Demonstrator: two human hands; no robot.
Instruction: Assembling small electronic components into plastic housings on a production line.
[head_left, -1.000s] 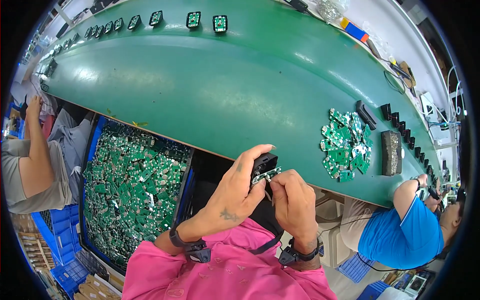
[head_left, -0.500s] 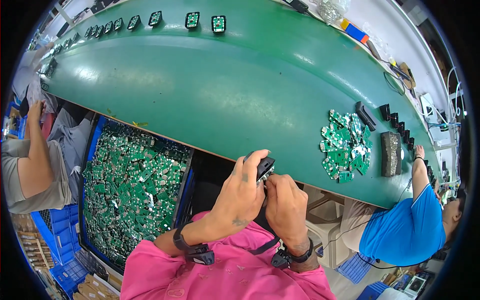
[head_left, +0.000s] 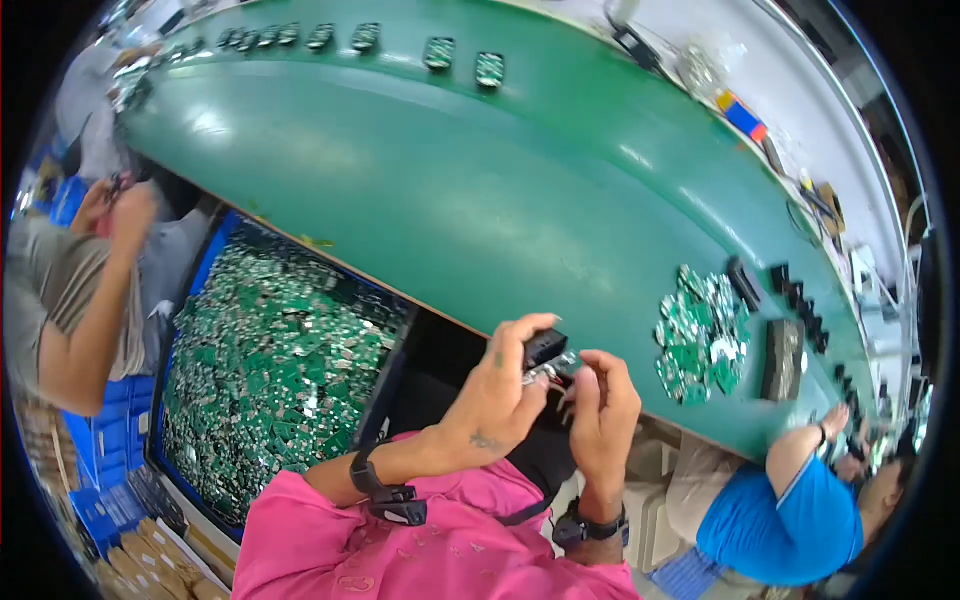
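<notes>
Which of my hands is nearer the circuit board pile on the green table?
Right: your right hand is left of the pile; your left hand is farther left.

A small, black, box-like housing (head_left: 543, 346) sits tilted in the left hand (head_left: 497, 392), near the edge of the green bench (head_left: 420, 180). Just beside it, on its near side, a small greenish, silvery circuit board (head_left: 566, 363) slants, its details blurred.

Near centre, the left hand (head_left: 495, 400) covers part of the black casing (head_left: 545, 347); lower left, heaped circuit boards (head_left: 280, 350) blur; the bottom edge crops the pink shirt (head_left: 440, 548)!
</notes>
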